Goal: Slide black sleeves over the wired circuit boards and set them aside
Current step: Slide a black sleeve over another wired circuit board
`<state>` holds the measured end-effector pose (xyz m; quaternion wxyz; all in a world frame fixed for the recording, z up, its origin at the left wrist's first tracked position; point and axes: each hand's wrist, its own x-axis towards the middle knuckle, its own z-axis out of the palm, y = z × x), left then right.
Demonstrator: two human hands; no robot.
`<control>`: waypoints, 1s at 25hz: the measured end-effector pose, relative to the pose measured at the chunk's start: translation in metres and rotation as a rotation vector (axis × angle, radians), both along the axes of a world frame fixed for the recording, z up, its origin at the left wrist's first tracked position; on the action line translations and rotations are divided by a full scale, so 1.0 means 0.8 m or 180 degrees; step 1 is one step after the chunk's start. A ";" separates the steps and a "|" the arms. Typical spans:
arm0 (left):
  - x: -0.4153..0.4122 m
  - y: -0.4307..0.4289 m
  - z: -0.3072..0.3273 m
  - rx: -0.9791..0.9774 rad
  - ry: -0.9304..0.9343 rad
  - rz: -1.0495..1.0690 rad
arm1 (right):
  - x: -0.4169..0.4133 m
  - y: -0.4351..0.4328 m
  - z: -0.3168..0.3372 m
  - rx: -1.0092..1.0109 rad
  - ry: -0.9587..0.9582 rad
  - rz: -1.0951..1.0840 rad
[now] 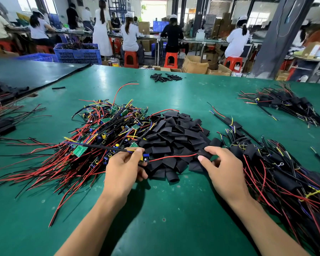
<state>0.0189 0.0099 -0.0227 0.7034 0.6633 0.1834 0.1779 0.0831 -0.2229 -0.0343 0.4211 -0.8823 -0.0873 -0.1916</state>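
Left hand (124,169) pinches a wired circuit board (144,158) between thumb and fingers, just over the sleeve pile (174,135). Right hand (224,171) grips a black sleeve (205,154) in curled fingertips; the board's red wire (172,156) reaches the sleeve's end.

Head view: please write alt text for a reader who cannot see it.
A person's left hand pinches a wired circuit board while the right hand holds a black sleeve at the tip of its red wire. On the green table lie heaps of bare boards, loose sleeves and sleeved boards.
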 end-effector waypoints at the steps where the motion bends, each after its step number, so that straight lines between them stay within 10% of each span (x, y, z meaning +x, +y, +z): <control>1: 0.001 0.001 0.000 0.0011 -0.0028 0.0065 | 0.000 0.000 0.001 0.0102 -0.0064 -0.0012; 25: -0.001 0.010 0.000 -0.0226 -0.0092 0.0159 | -0.010 0.008 0.004 0.0994 0.0104 0.0631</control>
